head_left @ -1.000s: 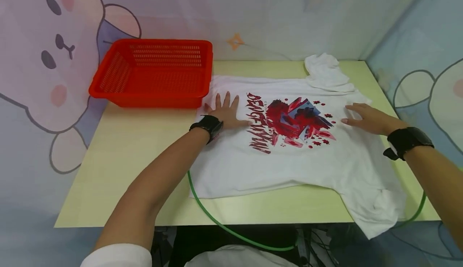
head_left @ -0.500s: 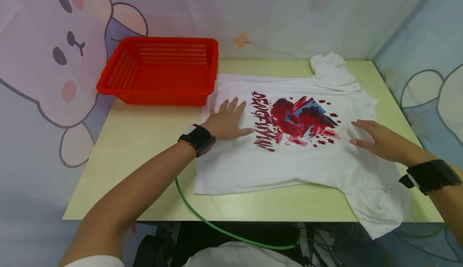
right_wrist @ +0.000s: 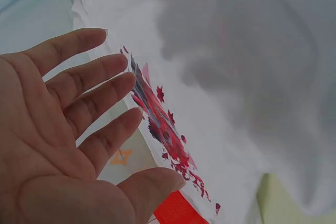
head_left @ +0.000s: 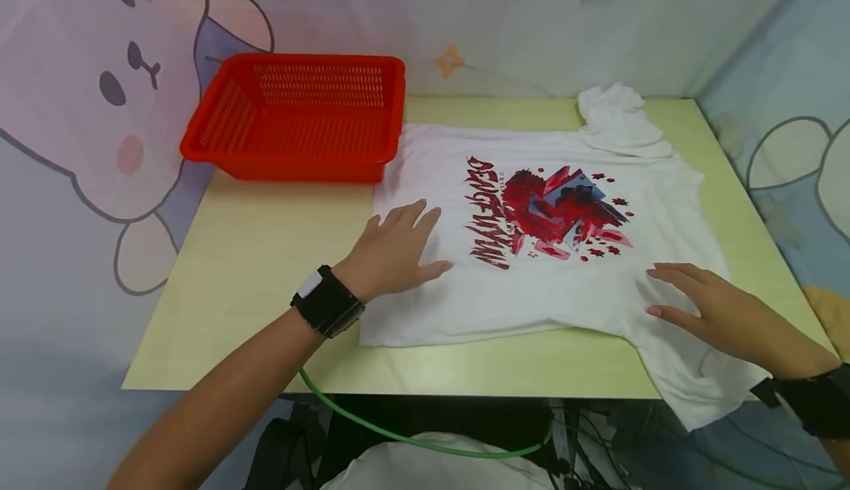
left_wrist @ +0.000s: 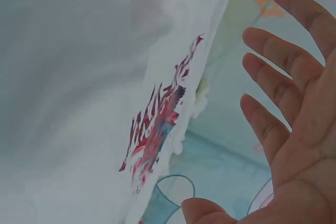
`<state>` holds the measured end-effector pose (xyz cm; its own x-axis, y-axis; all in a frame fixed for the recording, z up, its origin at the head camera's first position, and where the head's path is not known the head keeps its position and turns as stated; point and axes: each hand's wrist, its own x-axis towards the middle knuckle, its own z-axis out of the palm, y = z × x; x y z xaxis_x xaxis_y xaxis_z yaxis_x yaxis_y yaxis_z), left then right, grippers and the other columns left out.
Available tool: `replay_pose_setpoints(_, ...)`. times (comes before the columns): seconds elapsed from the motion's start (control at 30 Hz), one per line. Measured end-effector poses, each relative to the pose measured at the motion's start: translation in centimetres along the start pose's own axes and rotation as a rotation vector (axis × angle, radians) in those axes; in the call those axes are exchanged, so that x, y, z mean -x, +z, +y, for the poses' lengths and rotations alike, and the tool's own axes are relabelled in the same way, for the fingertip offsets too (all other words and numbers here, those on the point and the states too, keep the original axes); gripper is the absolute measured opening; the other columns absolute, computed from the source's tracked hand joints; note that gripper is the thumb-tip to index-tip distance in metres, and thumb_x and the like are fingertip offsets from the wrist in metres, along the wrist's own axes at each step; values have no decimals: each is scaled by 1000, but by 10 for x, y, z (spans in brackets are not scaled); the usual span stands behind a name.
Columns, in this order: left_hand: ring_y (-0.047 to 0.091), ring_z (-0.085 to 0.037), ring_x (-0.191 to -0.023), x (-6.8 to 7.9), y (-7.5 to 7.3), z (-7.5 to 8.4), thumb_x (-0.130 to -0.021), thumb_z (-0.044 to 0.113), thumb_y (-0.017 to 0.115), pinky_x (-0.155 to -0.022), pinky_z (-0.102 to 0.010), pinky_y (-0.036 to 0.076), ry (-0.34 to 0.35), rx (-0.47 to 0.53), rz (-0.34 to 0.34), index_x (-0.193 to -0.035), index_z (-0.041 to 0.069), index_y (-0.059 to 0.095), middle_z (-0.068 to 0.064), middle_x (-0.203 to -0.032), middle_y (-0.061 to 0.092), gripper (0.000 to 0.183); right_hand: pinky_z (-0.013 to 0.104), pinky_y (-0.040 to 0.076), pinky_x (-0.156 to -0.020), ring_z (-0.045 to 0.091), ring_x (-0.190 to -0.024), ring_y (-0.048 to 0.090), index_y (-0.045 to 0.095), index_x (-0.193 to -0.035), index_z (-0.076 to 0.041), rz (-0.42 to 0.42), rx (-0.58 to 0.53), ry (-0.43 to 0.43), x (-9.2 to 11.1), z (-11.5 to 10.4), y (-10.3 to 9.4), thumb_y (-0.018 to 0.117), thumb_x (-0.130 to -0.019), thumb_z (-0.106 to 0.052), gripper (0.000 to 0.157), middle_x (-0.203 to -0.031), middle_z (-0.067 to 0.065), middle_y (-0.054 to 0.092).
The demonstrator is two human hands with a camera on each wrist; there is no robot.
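Observation:
A white T-shirt point(head_left: 531, 298) with a red and blue print lies spread sideways on the table, its hem to the left. One sleeve is bunched at the back right; the other hangs past the table's front edge. Above the shirt's hem end is my left hand point(head_left: 395, 250), fingers spread and holding nothing. My right hand point(head_left: 720, 316) hovers over the shoulder and sleeve area, fingers slightly bent, nothing in it. Both wrist views show a gap between the palm and the printed cloth point(left_wrist: 157, 124), point(right_wrist: 163, 124).
A red plastic basket point(head_left: 292, 169) stands at the back left, close to the shirt's hem corner. The pale yellow table point(head_left: 252, 254) meets a cartoon-patterned wall behind. A green cable point(head_left: 372, 427) loops below the front edge.
Both hands have drawn back toward the person, the left also slightly leftward before returning, and the right downward over the sleeve. The shirt lies as before; the head view has shifted a little.

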<state>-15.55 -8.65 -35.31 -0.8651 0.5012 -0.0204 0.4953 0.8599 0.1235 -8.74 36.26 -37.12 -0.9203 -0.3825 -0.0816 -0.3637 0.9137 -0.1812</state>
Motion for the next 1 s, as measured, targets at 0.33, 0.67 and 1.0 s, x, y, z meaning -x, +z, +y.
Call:
replay_pose_setpoints(0.33, 36, -29, -122, 27, 8, 8, -77, 64, 51, -91, -59, 32, 6, -50, 76, -142, 15, 27, -12, -141, 31, 85, 55, 43, -76, 32, -111, 46, 47, -128, -12, 83, 36, -6, 21, -7, 12, 65, -78, -45, 63, -126, 13, 46)
replay_pose_setpoints(0.67, 47, -25, -110, 48, 19, 19, -79, 54, 59, -84, -42, 45, 47, -58, 17, -133, 13, 43, -10, -129, 46, 70, 50, 45, -76, 30, -105, 50, 53, -121, -8, 186, 72, -108, 41, -3, 27, 77, -66, -40, 69, -123, 12, 48)
replay_pose_setpoints(1.0, 40, -18, -86, 66, 44, 17, -70, 55, 69, -54, -26, 38, 133, -70, 17, -123, 10, 44, -5, -99, 41, 74, 51, 45, -72, 27, -105, 47, 51, -126, -14, 80, 125, -52, 76, -6, 37, 63, -53, -73, 94, -128, 8, 44)
